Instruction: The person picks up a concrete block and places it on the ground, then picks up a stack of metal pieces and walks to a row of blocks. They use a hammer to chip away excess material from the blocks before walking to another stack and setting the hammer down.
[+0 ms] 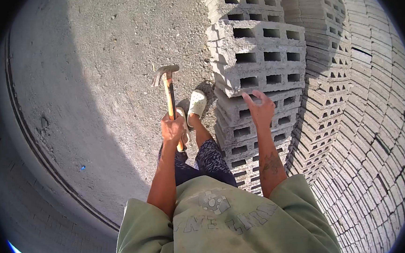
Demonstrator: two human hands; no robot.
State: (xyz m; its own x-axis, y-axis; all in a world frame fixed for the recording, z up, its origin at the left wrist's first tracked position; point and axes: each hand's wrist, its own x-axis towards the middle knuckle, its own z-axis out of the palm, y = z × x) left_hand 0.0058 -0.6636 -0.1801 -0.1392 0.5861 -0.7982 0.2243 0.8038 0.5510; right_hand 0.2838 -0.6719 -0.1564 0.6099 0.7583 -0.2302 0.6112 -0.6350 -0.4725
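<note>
My left hand is shut on the wooden handle of a claw hammer, whose metal head points up and away from me. My right hand hangs open with fingers spread, just in front of a tall stack of grey hollow concrete blocks. It is near the blocks' edge but I cannot tell if it touches them. Below the hands I see my green shirt, patterned leggings and white shoes.
Rows of stacked concrete blocks fill the right side. Rough sunlit concrete ground spreads to the left, with a dark curved groove and shadow beyond it.
</note>
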